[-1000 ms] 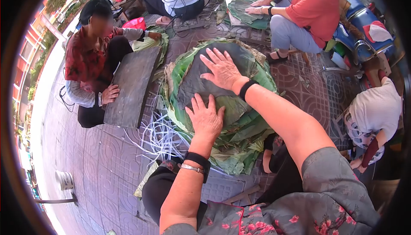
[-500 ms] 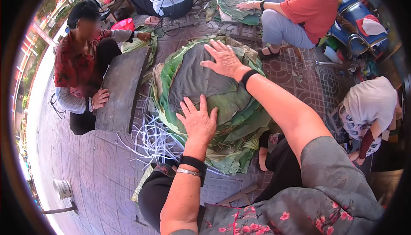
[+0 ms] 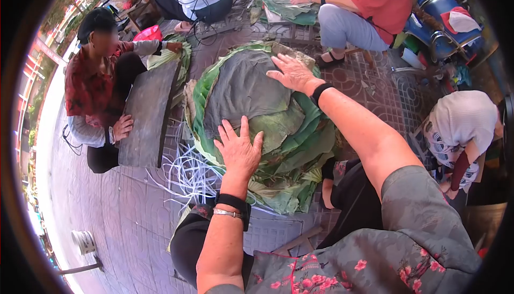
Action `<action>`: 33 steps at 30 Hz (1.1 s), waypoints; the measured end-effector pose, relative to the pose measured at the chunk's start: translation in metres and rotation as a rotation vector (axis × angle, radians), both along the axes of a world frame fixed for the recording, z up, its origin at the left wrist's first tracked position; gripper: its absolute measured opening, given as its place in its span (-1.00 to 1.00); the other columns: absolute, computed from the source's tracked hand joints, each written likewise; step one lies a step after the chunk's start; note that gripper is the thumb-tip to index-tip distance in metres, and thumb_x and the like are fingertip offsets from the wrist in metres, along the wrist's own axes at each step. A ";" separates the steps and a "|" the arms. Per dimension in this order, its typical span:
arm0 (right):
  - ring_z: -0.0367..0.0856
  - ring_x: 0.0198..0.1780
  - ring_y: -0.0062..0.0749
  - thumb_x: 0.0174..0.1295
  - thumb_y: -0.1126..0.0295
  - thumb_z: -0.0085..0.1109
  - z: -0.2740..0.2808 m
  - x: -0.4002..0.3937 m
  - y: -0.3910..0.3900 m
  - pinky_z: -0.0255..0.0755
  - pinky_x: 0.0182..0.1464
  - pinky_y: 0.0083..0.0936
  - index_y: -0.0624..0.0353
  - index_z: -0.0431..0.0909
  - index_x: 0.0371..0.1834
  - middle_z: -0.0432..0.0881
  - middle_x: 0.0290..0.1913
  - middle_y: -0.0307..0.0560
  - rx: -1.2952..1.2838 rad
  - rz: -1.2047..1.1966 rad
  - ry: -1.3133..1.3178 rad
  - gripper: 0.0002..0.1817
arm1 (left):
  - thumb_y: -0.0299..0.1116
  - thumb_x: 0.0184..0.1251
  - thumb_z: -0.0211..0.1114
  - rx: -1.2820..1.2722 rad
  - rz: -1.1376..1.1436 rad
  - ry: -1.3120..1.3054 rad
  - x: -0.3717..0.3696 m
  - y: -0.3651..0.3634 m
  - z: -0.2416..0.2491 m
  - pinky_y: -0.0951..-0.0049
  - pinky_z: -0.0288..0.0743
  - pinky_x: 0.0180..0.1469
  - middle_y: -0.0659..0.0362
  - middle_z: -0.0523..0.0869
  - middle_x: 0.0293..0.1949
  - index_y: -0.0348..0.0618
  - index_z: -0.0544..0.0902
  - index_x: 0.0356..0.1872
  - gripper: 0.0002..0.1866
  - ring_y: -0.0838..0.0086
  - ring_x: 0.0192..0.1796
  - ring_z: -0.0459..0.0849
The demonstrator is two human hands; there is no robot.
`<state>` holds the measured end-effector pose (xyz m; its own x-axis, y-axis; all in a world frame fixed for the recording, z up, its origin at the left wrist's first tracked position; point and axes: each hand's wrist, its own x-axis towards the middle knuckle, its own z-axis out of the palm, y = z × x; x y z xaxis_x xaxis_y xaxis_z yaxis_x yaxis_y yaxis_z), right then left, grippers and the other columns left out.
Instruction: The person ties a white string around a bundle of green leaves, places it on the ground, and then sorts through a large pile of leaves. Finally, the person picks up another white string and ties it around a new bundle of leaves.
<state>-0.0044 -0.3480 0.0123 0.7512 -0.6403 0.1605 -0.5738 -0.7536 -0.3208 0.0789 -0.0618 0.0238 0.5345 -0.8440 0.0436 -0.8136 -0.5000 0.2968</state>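
Observation:
A broad stack of large leaves [image 3: 243,88] lies low in front of me, grey-brown on top with green layers fanning out at the edges. My left hand [image 3: 239,149] rests flat with fingers spread on the near left part of the top leaf. Farther up, my right hand [image 3: 294,74] lies open on the stack's right side, its fingers stretched over the leaf's edge. Neither hand grips anything. Just left of the stack, a tangle of white plastic strips [image 3: 190,171] is on the ground.
At left, a seated person [image 3: 91,80] holds a dark wooden board [image 3: 150,115] upright. A person in red [image 3: 369,10] at top right has a hand on another leaf stack [image 3: 292,5]. Someone bends over at right [image 3: 460,128]. A pink basket [image 3: 148,33] stands at top left.
My right hand has slid to the right toward the stack's edge, uncovering more of the top leaf. My left hand stays on the near part, and the whole view has shifted slightly.

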 end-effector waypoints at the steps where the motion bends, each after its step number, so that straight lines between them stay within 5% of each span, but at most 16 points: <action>1: 0.07 0.58 -0.07 0.36 -0.35 -0.19 -0.007 -0.001 0.003 -0.04 0.55 -0.18 0.12 0.19 0.53 0.16 0.55 0.13 0.034 0.025 0.019 -0.11 | 0.18 0.41 0.12 -0.001 -0.002 0.001 0.001 -0.001 -0.002 -0.36 -0.01 0.42 -0.37 0.11 0.47 0.11 0.29 0.49 -0.29 -0.28 0.51 0.09; 6: 0.17 0.52 -0.01 0.35 -0.32 -0.15 0.011 0.006 0.013 0.00 0.50 0.03 0.12 0.25 0.48 0.30 0.47 0.11 -0.039 -0.002 0.219 -0.15 | 0.17 0.40 0.13 -0.021 0.030 -0.024 -0.004 -0.003 -0.001 -0.37 0.01 0.41 -0.38 0.13 0.46 0.08 0.29 0.48 -0.29 -0.30 0.49 0.11; 8: 0.21 0.49 0.03 0.30 -0.22 0.08 0.034 0.017 0.020 0.03 0.48 0.09 0.12 0.38 0.38 0.38 0.38 0.12 -0.190 -0.031 0.314 -0.24 | 0.19 0.37 0.15 -0.051 0.065 -0.054 -0.008 -0.003 -0.003 -0.36 -0.02 0.42 -0.37 0.14 0.46 -0.02 0.24 0.50 -0.21 -0.29 0.50 0.10; 10: 0.17 0.51 0.08 0.26 -0.20 0.15 0.044 0.030 0.028 0.04 0.47 0.09 0.10 0.38 0.39 0.35 0.41 0.13 -0.338 0.061 0.127 -0.23 | 0.20 0.35 0.18 -0.125 0.081 -0.117 -0.010 -0.003 0.000 -0.35 -0.04 0.43 -0.37 0.14 0.46 -0.10 0.21 0.51 -0.16 -0.28 0.51 0.08; 13: 0.12 0.53 0.10 0.25 -0.21 0.15 0.046 0.063 0.066 0.02 0.47 0.16 0.06 0.36 0.40 0.27 0.46 0.14 -0.351 0.251 -0.125 -0.23 | 0.31 0.23 0.25 -0.147 0.174 -0.049 0.002 -0.003 0.002 -0.28 -0.06 0.47 -0.34 0.12 0.48 -0.18 0.15 0.52 0.01 -0.20 0.55 0.03; 22: -0.03 0.60 0.05 0.28 -0.31 0.02 0.028 0.096 0.093 -0.11 0.51 0.25 -0.09 0.24 0.51 0.09 0.58 0.06 -0.157 0.298 0.187 -0.17 | 0.44 0.16 0.19 -0.106 0.250 0.245 0.029 0.003 -0.013 -0.17 -0.10 0.51 -0.27 0.08 0.52 -0.21 0.09 0.54 0.12 -0.13 0.58 -0.03; 26: 0.02 0.58 0.08 0.25 -0.23 0.14 0.043 0.075 0.093 -0.05 0.52 0.16 0.03 0.30 0.46 0.14 0.55 0.11 -0.188 0.343 0.073 -0.18 | 0.35 0.27 0.16 -0.201 0.258 0.160 0.033 0.001 -0.015 -0.07 0.00 0.50 -0.30 0.23 0.45 -0.25 0.25 0.47 -0.03 -0.17 0.51 0.14; 27: 0.03 0.57 0.08 0.25 -0.20 0.16 0.045 0.060 0.095 -0.04 0.52 0.15 0.05 0.30 0.45 0.16 0.54 0.13 -0.224 0.374 0.031 -0.19 | 0.20 0.33 0.20 -0.323 0.236 0.100 0.034 0.002 -0.020 -0.23 0.09 0.41 -0.32 0.33 0.37 -0.27 0.34 0.39 -0.18 -0.17 0.44 0.26; 30: 0.10 0.54 0.10 0.22 -0.11 0.24 0.045 0.010 0.108 0.01 0.50 0.12 0.12 0.33 0.41 0.23 0.49 0.17 -0.226 0.423 0.044 -0.22 | -0.01 0.35 0.26 -0.603 0.259 0.021 0.049 0.007 -0.020 0.05 0.32 0.30 -0.25 0.53 0.20 -0.32 0.43 0.29 -0.34 -0.11 0.27 0.47; 33: 0.15 0.52 0.11 0.25 -0.04 0.24 0.048 -0.023 0.121 0.04 0.50 0.05 0.16 0.35 0.38 0.26 0.47 0.19 -0.146 0.392 0.114 -0.27 | -0.03 0.31 0.29 -0.606 0.452 0.094 0.059 0.017 -0.024 0.09 0.38 0.25 -0.23 0.58 0.14 -0.33 0.46 0.26 -0.35 -0.11 0.20 0.53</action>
